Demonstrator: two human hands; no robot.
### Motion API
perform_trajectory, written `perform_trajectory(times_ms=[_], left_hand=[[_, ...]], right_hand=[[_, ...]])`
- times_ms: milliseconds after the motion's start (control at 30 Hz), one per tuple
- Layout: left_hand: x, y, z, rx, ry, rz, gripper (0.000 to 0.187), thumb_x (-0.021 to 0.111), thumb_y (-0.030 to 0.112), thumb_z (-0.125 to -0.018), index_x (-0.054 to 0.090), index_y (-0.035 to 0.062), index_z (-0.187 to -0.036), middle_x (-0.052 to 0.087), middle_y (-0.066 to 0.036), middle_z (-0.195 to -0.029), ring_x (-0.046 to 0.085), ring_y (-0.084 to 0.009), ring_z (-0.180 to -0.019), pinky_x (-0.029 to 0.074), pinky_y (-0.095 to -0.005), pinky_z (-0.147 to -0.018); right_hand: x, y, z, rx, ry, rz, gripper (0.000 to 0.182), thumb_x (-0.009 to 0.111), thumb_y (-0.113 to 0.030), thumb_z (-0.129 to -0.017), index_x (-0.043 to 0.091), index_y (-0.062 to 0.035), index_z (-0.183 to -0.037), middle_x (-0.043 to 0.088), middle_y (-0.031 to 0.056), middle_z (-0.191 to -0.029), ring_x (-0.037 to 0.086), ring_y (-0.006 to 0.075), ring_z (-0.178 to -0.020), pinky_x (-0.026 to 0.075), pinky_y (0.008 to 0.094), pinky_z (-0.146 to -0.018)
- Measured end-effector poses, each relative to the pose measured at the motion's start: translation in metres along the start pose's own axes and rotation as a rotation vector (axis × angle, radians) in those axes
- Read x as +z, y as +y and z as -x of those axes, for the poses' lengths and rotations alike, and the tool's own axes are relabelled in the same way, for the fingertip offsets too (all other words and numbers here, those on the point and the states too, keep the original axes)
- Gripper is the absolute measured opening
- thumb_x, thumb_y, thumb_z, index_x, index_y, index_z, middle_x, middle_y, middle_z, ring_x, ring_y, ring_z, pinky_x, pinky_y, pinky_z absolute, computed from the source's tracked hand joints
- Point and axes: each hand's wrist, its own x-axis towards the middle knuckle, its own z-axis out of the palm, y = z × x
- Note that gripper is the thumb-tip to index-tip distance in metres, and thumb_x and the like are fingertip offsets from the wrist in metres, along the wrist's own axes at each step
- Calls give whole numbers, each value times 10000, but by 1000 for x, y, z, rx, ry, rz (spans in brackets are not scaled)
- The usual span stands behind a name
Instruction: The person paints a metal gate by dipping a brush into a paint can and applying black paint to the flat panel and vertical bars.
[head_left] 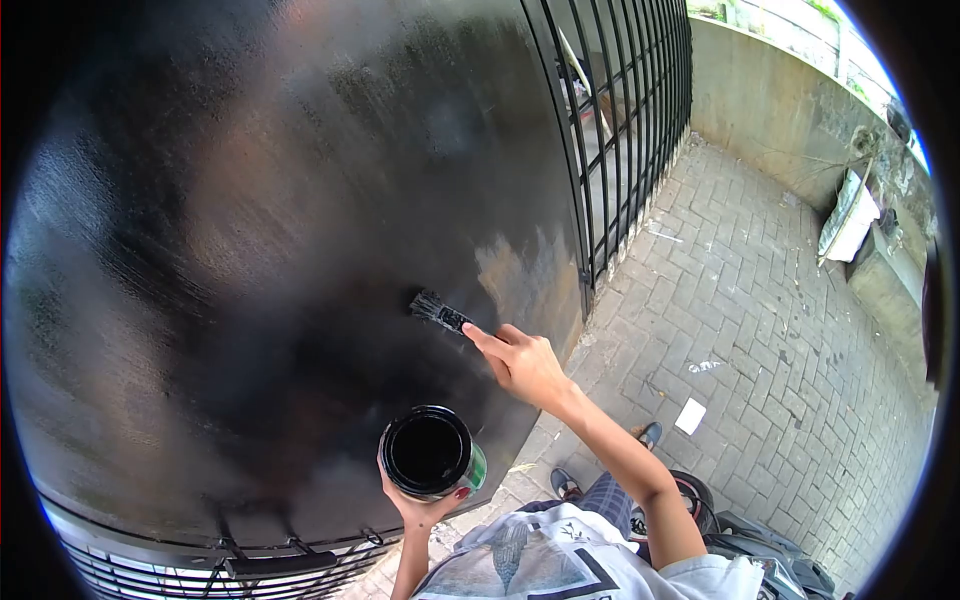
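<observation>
My right hand [525,368] is closed around the handle of a paintbrush [440,310], index finger stretched along it. The brush's dark, paint-coated bristles are right at the surface of a large metal panel [330,200], which is mostly covered in wet, glossy black paint. A paler, bare-looking patch [535,280] shows near the panel's right edge. Lower down, my left hand [420,505] grips a paint can [478,465] from below and the side. The can is upright and lidless, with black paint [426,450] inside and a green-and-white label.
Black gate bars [630,120] continue to the right of the panel. Grey paving [750,300] runs along a low wall [770,95], where a white sack [850,220] leans. A white paper [690,416] lies near my feet, and a motorcycle [770,545] stands behind my right arm.
</observation>
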Motion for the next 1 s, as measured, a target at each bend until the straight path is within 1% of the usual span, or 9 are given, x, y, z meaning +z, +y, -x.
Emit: perform_trajectory(times_ms=[133, 367, 467, 533, 600, 667, 767, 867, 1000], left_hand=[[2, 5, -4, 29, -36, 22, 1180, 932, 314, -437, 315, -49, -1375, 500, -168, -1282, 520, -262, -1183, 392, -394, -1047], [15, 20, -16, 78, -114, -30, 1153, 933, 306, -460, 323, -44, -1374, 528, -174, -1263, 539, -267, -1176, 421, -392, -1023], [31, 40, -29, 183, -130, 46, 1115, 934, 300, -465, 357, -38, -1357, 551, -179, -1247, 557, -272, -1163, 440, -388, -1002], [34, 37, -33, 225, -149, 44, 1093, 936, 298, -465, 379, -34, -1345, 565, -184, -1237, 567, -278, -1153, 448, -387, -993], [39, 38, -39, 352, -117, -31, 1019, 924, 302, -474, 437, -35, -1303, 569, -214, -1235, 575, -325, -1142, 443, -416, -988], [37, 42, -45, 458, -96, -176, 977, 914, 307, -481, 466, -37, -1278, 570, -228, -1235, 575, -352, -1139, 439, -433, -986], [37, 49, -54, 580, -59, -220, 912, 876, 298, -475, 506, -34, -1239, 579, -226, -1223, 563, -385, -1145, 407, -477, -1002], [36, 55, -59, 646, -45, -268, 881, 857, 283, -470, 521, -24, -1225, 583, -213, -1220, 559, -381, -1152, 384, -501, -1011], [38, 62, -61, 666, -16, -297, 866, 860, 285, -480, 527, -13, -1222, 583, -194, -1227, 554, -368, -1160, 378, -506, -1012]], right_hand=[[55, 49, 52, 30, 17, -57, 568, 640, 49, -752, 578, -172, -1271, 528, 88, -672, 566, 280, -539, 478, 372, -495], [46, 121, 129, 243, -372, 145, 311, 581, -79, -839, 679, -161, -1123, 643, 139, -722, 636, 340, -634, 511, 431, -574], [-25, 88, 86, 286, -257, 142, 266, 636, -77, -814, 699, -109, -1071, 672, 141, -752, 617, 300, -576, 490, 365, -563], [-94, 36, 35, 354, -355, -27, 292, 669, -66, -800, 688, -95, -1090, 683, 134, -800, 611, 259, -566, 486, 323, -564], [-147, -14, 3, 251, -371, -197, 299, 688, -53, -792, 693, -94, -1088, 682, 130, -812, 603, 202, -561, 470, 291, -551], [-191, -62, -21, 95, -537, -156, 275, 661, -101, -823, 680, -112, -1097, 681, 111, -809, 614, 268, -580, 488, 331, -560], [-210, -100, -34, -76, -669, 90, 300, 648, -112, -829, 634, -90, -1128, 670, 96, -787, 626, 266, -590, 480, 346, -533], [-207, -135, -45, -63, -846, 356, 310, 620, -117, -842, 582, -81, -1147, 630, 90, -728, 614, 283, -578, 469, 360, -506], [-200, -158, -49, -301, -811, 622, 266, 593, -161, -876, 582, -127, -1139, 524, 16, -615, 567, 188, -496, 415, 309, -415]])
